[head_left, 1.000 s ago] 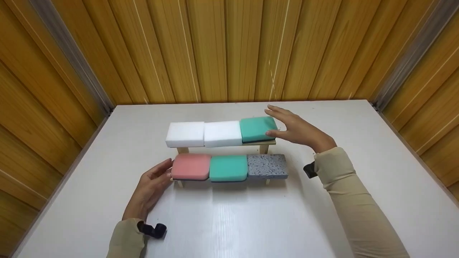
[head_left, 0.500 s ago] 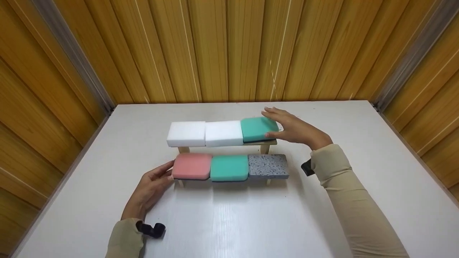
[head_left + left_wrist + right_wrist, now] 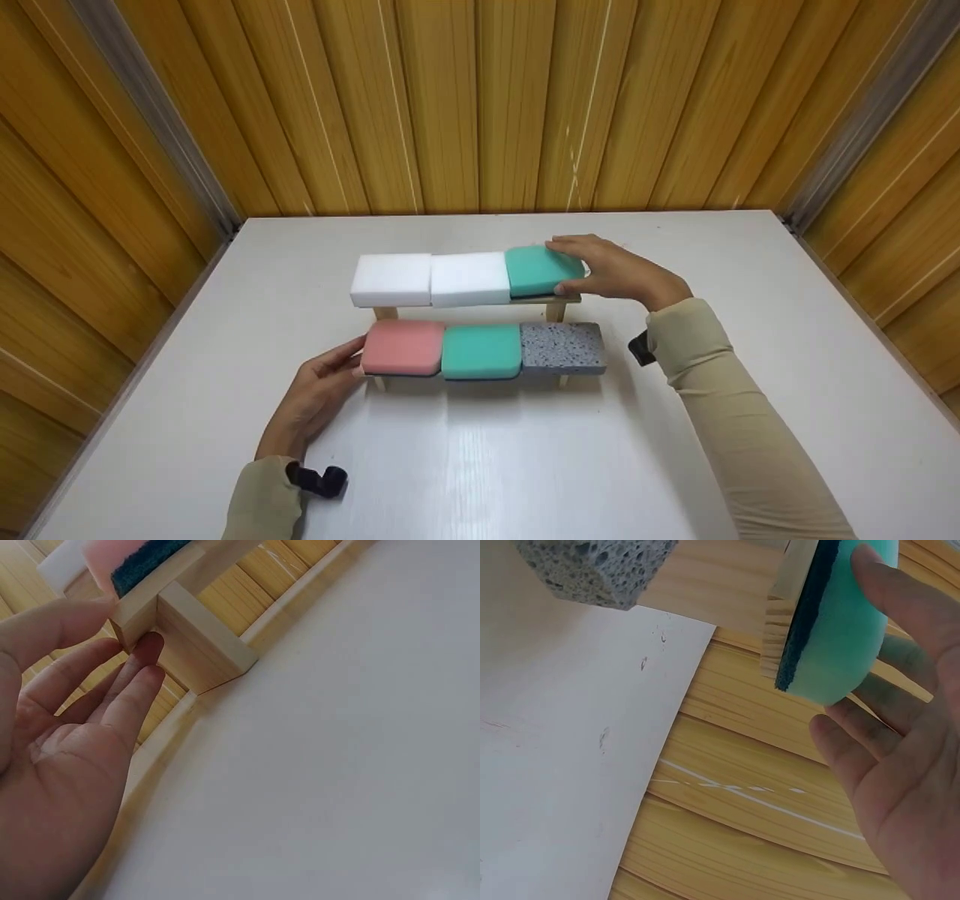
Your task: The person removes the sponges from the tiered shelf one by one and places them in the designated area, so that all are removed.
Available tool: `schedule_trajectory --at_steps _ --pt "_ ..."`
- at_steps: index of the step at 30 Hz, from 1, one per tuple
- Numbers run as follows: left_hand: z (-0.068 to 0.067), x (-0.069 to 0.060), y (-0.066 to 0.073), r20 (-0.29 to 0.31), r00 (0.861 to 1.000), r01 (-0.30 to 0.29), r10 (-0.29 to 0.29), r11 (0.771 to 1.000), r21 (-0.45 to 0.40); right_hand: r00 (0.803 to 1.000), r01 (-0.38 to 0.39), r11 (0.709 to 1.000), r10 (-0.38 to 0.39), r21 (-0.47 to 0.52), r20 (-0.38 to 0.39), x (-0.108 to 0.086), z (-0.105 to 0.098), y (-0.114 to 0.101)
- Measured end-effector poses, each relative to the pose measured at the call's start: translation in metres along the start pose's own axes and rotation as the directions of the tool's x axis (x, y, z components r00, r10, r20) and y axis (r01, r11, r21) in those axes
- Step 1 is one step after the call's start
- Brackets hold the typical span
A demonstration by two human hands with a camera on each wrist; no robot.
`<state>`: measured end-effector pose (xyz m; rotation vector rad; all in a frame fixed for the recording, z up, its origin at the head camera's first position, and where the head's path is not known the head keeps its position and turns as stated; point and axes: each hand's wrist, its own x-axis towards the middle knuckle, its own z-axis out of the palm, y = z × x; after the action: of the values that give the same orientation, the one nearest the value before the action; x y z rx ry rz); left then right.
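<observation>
Rear green sponge [image 3: 534, 270] is pinched by right fingers [image 3: 844, 746], spread wider earlier; left fingers [image 3: 131, 699] hold the stand [image 3: 196, 641].

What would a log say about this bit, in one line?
Left hand: pinches wooden stand beside pink sponge | Right hand: holds back-row green sponge | Beside that: white block
</observation>
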<state>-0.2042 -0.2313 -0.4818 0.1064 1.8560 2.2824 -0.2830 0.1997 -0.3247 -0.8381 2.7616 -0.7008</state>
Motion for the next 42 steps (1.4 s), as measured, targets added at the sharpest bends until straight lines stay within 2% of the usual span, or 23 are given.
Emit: schedule_trajectory --at_steps 17,28,42 --pt "0.0008 -0.0009 -0.0011 -0.01 1.0 -0.018 0.018 1.0 -0.016 0.999 -0.04 0.999 0.04 -0.026 0.007 0.0023 0.0 -0.0046" --pt "-0.0019 -0.0022 -0.0023 -0.008 1.0 -0.024 0.024 0.999 0.022 1.0 -0.022 0.999 0.022 -0.025 0.002 0.0009 -0.0003 -0.0048" --pt "-0.0023 -0.0017 -0.0015 0.044 0.998 -0.039 0.037 0.998 0.041 0.999 -0.005 1.0 0.005 -0.023 -0.033 -0.0062 -0.0014 0.0025"
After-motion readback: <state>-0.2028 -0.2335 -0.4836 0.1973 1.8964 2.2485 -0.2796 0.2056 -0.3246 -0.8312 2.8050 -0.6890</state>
